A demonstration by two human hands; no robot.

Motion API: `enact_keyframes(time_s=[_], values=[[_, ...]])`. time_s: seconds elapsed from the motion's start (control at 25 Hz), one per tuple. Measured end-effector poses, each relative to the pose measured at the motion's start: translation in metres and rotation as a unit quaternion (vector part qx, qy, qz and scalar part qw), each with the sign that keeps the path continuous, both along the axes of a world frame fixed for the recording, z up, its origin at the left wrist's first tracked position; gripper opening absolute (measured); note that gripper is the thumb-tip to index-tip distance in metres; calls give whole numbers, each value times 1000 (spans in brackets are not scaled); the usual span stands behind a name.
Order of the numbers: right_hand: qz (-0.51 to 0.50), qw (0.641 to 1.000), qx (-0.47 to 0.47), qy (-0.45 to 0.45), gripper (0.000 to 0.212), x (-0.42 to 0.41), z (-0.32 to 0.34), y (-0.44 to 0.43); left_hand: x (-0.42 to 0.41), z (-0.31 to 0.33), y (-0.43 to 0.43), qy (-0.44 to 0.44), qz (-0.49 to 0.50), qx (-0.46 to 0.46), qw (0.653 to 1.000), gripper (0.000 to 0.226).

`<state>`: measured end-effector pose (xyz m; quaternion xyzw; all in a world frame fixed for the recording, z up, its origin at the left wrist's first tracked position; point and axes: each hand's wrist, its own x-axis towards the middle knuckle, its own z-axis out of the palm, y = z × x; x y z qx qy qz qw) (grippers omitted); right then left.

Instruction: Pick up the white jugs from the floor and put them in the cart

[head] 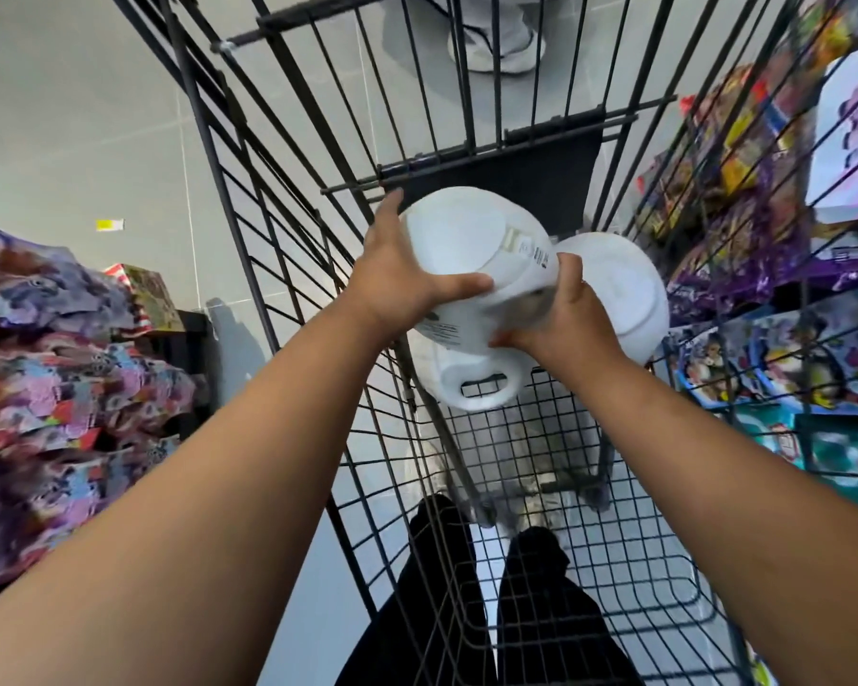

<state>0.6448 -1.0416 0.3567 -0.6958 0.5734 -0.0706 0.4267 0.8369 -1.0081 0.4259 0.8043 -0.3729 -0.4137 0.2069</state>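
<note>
I look down into a black wire cart (556, 512). A white jug (466, 259) lies tipped on its side over the cart's basket, its bottom facing me and its handle (481, 388) low. My left hand (402, 279) grips its left side, thumb across the base. My right hand (565, 319) holds its right side. A second white jug (630, 294) lies just behind and to the right, inside the cart, touching the first.
Shelves of colourful packages (764, 200) stand close on the right. A stack of patterned packs (45, 388) is on the left. Another person's white shoes (496, 47) stand beyond the cart on the grey tiled floor (70, 116). My dark trouser legs show through the cart's bottom.
</note>
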Motion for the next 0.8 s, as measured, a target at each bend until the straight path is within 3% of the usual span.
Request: enact_keyframes(time_s=[0.2, 0.44, 0.68, 0.8], values=[[67, 992, 22, 109, 107, -1, 9, -14, 1, 6, 3, -72, -47, 46, 995, 132], [28, 996, 23, 78, 115, -18, 26, -16, -7, 23, 13, -90, -72, -25, 993, 106], [-83, 996, 37, -11, 105, -53, 80, 26, -31, 67, 20, -91, -217, -60, 970, 100], [-117, 993, 17, 4, 90, -77, 117, 63, -52, 92, 34, -62, -296, -67, 951, 89]])
